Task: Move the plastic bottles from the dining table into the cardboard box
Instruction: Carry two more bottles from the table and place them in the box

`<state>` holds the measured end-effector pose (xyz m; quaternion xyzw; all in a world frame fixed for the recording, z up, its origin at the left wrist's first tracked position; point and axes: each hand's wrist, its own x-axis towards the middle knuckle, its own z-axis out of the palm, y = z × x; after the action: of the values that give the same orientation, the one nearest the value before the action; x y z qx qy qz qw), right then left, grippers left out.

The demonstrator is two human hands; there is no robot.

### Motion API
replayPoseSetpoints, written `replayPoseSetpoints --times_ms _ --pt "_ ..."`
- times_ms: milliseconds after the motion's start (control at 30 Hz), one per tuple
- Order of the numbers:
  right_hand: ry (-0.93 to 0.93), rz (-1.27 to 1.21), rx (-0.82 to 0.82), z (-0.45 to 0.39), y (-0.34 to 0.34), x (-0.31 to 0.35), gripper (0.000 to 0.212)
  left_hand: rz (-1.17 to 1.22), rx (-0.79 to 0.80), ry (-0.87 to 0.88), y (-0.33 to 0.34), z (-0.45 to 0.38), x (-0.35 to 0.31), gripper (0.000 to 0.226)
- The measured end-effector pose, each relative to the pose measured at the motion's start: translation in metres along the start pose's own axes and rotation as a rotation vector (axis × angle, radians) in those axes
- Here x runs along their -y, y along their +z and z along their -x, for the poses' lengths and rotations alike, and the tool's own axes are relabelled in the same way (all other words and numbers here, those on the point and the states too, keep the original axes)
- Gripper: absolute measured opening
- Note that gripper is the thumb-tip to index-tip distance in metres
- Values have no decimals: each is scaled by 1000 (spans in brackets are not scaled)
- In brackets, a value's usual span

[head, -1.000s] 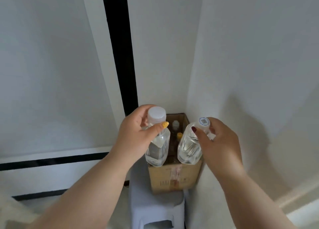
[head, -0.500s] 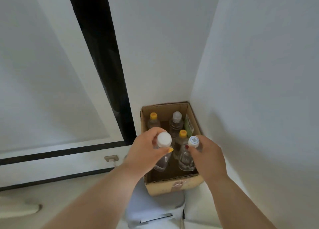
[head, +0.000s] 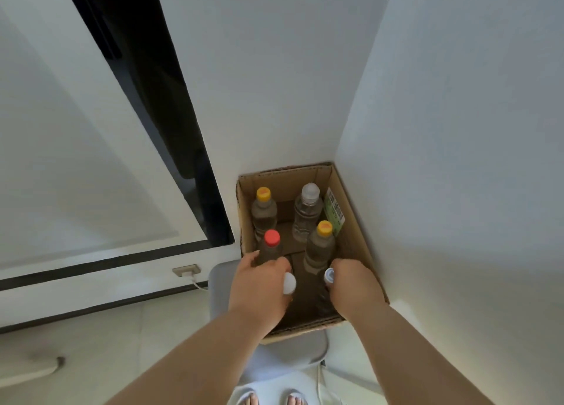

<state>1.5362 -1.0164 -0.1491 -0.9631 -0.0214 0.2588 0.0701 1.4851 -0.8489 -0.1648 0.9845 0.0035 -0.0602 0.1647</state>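
Note:
An open cardboard box (head: 355,221) stands in a wall corner on a grey stool. Both my hands reach down into its near half. My left hand (head: 259,291) grips a clear bottle with a white cap (head: 289,282). My right hand (head: 354,288) grips a clear bottle with a bluish-white cap (head: 329,275). Both bottles are low inside the box, their bodies mostly hidden by my hands. Upright in the box stand a red-capped bottle (head: 271,246), two yellow-capped bottles (head: 264,209) (head: 322,246) and a clear-capped bottle (head: 308,212).
White walls close the box in at the back and right. A grey plastic stool (head: 219,291) carries the box. A wall socket with a white cable (head: 186,271) sits low on the left wall, by a black-framed panel (head: 158,105). My toes (head: 271,400) show at the bottom.
Both hands have gone down from above the box into it, carrying the two bottles. The view has tilted down, showing the red-capped bottle and more of the box's inside.

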Motion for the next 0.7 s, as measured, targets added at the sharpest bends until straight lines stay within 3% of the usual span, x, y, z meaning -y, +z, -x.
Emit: replayPoseSetpoints --times_ms 233,700 --pt "6 209 26 -15 7 11 17 -284 150 33 5 -3 -3 14" --pt "3 310 23 -17 9 5 19 -346 138 8 8 -5 -5 18"
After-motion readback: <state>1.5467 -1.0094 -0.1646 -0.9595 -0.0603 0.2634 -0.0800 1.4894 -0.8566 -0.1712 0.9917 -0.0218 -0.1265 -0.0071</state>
